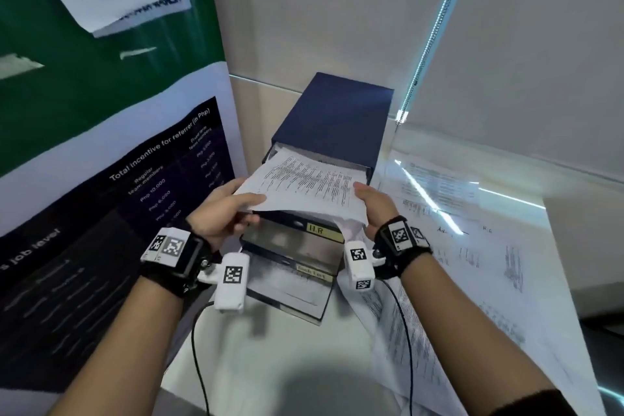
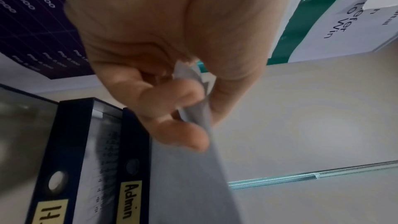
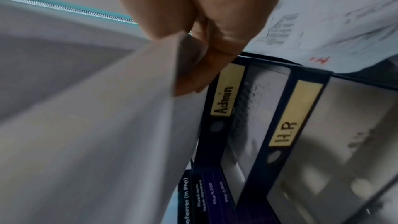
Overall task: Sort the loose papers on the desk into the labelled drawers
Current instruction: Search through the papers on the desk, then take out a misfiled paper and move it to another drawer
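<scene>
We had the printed sheet pinched at both sides, left hand and right hand, its far edge in the open Admin drawer above the H.R drawer.

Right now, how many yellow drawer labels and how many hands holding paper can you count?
Yellow drawer labels: 3 (Admin label, H.R label, blurred label)
Hands holding the paper: 2 (left hand, right hand)
Total: 5
</scene>
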Action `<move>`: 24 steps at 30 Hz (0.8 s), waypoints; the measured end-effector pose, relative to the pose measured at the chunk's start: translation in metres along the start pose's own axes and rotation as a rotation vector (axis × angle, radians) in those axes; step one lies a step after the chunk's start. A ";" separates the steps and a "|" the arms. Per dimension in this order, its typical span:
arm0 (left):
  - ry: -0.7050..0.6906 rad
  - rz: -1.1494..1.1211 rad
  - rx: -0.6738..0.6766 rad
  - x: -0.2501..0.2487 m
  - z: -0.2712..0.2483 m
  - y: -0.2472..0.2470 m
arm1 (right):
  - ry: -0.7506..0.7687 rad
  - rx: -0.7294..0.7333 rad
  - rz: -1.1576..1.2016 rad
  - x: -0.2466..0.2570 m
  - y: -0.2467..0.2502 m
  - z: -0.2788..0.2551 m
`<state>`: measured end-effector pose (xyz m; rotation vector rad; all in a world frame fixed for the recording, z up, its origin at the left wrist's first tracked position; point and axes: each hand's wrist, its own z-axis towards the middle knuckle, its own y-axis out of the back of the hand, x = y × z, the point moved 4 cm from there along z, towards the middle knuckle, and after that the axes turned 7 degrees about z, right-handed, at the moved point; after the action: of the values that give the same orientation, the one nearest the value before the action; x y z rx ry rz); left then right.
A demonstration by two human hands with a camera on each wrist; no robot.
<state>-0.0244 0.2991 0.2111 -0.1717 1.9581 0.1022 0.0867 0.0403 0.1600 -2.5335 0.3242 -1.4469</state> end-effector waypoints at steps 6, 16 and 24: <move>-0.018 0.010 -0.168 -0.003 0.046 -0.009 | -0.077 0.299 -0.378 0.015 0.001 -0.021; -0.051 0.097 -0.370 -0.027 0.132 -0.037 | 0.165 0.122 -0.457 0.052 -0.012 0.026; -0.191 0.822 -0.456 -0.027 0.161 -0.053 | 0.317 0.074 -0.510 0.056 0.014 0.047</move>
<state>0.1414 0.2734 0.1744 0.3468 1.6766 1.0621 0.1540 0.0143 0.1791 -2.4257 -0.3561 -1.9988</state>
